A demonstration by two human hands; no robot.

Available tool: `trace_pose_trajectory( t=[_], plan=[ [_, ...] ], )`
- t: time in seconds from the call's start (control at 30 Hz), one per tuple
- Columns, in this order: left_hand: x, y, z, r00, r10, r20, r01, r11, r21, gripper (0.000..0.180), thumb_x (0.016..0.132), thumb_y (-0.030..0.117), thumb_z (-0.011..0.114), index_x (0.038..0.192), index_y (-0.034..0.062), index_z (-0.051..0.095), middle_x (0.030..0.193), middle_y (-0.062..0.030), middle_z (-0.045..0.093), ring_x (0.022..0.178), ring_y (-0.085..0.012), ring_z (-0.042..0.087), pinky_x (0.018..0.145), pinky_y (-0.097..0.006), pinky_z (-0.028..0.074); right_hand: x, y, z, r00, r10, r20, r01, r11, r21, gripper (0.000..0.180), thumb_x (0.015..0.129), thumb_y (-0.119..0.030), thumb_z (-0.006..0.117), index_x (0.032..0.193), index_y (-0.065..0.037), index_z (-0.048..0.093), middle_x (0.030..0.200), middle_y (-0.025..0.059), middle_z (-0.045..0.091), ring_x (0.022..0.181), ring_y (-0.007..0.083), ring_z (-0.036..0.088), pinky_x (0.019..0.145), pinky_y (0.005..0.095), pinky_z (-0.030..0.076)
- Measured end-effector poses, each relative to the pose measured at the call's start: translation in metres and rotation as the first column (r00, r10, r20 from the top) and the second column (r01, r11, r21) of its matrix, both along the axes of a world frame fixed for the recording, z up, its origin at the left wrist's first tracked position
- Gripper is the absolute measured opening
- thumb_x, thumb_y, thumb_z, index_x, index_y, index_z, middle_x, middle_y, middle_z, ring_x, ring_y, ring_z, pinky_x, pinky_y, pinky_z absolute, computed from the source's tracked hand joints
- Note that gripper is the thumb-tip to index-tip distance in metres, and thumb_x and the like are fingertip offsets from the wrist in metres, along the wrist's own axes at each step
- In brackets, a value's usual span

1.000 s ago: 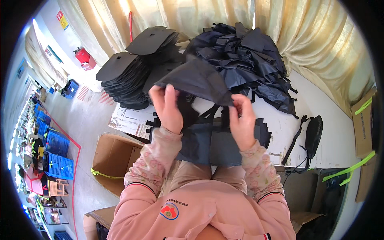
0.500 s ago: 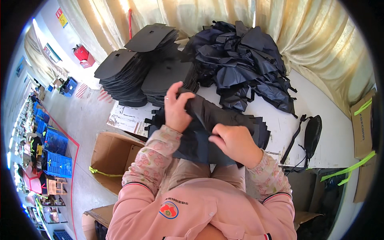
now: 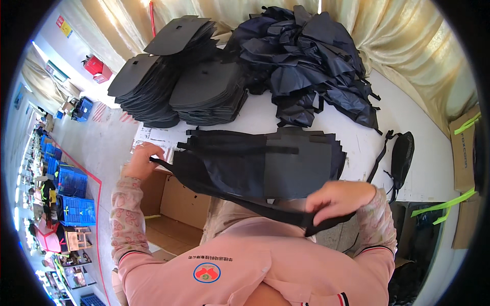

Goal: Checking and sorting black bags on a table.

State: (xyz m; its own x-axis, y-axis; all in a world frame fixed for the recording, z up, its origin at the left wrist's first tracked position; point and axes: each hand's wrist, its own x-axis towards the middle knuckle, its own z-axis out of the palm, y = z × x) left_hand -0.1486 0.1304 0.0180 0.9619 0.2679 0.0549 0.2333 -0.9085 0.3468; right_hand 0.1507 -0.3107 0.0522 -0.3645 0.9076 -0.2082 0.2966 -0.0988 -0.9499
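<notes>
My left hand (image 3: 142, 160) grips the left end of a dark navy fabric bag piece (image 3: 224, 171) with a grey panel (image 3: 298, 166). It is stretched wide across the front of the white table (image 3: 413, 148). My right hand (image 3: 337, 200) pinches the bag's black strap (image 3: 286, 217) close to my chest, at the lower right. The piece lies over a stack of similar flat pieces at the table edge.
Stacks of black stiff panels (image 3: 204, 86) stand at the back left. A heap of dark navy bags (image 3: 311, 56) fills the back middle. A black pouch with a strap (image 3: 402, 155) lies at the right. An open cardboard box (image 3: 168, 204) sits on the floor to my left.
My hands have spread apart: the left moved out to the left, the right down toward my chest. The bag piece, held bunched up before, is now stretched out flat.
</notes>
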Motion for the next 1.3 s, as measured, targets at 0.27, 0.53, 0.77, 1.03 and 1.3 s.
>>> trace_pose_trajectory(
  t=[0.27,0.53,0.77,1.03,1.3],
  plan=[
    [0.060,0.006,-0.097,0.876,0.044,-0.481,-0.399,0.626,-0.670,0.010,0.088,0.008,0.064,0.087,0.0007,0.057,0.075,-0.0070,0.065,0.070,-0.0124,0.062,0.062,-0.029,0.051,0.069,0.013,-0.105,0.793,-0.456,0.405,0.458,0.883,0.097,0.023,0.080,-0.014,0.071,0.097,-0.001,0.064,0.085,0.0127,0.068,0.075,0.0236,0.064,0.069,0.0356,0.050],
    [0.049,-0.054,-0.155,0.655,-0.315,-0.687,-0.323,0.705,-0.631,0.022,0.091,0.022,0.059,0.093,0.0009,0.063,0.076,-0.0071,0.067,0.066,-0.0156,0.063,0.064,-0.029,0.051,0.078,-0.005,-0.103,0.663,-0.527,0.533,0.506,0.839,0.200,0.021,0.078,-0.017,0.070,0.091,-0.001,0.065,0.084,0.0172,0.066,0.079,0.0340,0.064,0.070,0.0396,0.050],
    [-0.016,-0.059,-0.201,0.704,-0.074,-0.706,-0.517,0.628,-0.582,0.022,0.093,0.021,0.057,0.098,0.0018,0.066,0.073,-0.0038,0.064,0.061,-0.0132,0.059,0.058,-0.027,0.049,0.074,-0.015,-0.106,0.589,-0.531,0.609,0.541,0.819,0.191,0.018,0.079,-0.016,0.069,0.090,-0.002,0.065,0.083,0.0159,0.067,0.078,0.0342,0.064,0.070,0.0383,0.049],
    [-0.027,-0.104,-0.206,0.799,0.071,-0.597,-0.580,0.352,-0.734,0.030,0.093,0.034,0.062,0.092,0.0043,0.062,0.063,-0.0010,0.056,0.055,-0.0100,0.053,0.051,-0.025,0.044,0.061,-0.016,-0.097,0.589,-0.581,0.562,0.575,0.790,0.214,0.017,0.079,-0.013,0.070,0.087,0.000,0.064,0.073,0.0140,0.064,0.067,0.0267,0.061,0.065,0.0333,0.047],
    [-0.039,-0.099,-0.171,0.801,0.173,-0.572,-0.579,0.462,-0.672,0.024,0.082,0.021,0.075,0.091,0.0026,0.061,0.062,-0.0020,0.056,0.051,-0.0093,0.050,0.048,-0.025,0.042,0.060,-0.021,-0.086,0.614,-0.581,0.534,0.568,0.795,0.213,0.016,0.080,-0.012,0.069,0.087,0.001,0.064,0.075,0.0120,0.064,0.068,0.0214,0.060,0.067,0.0303,0.047]
  ],
)
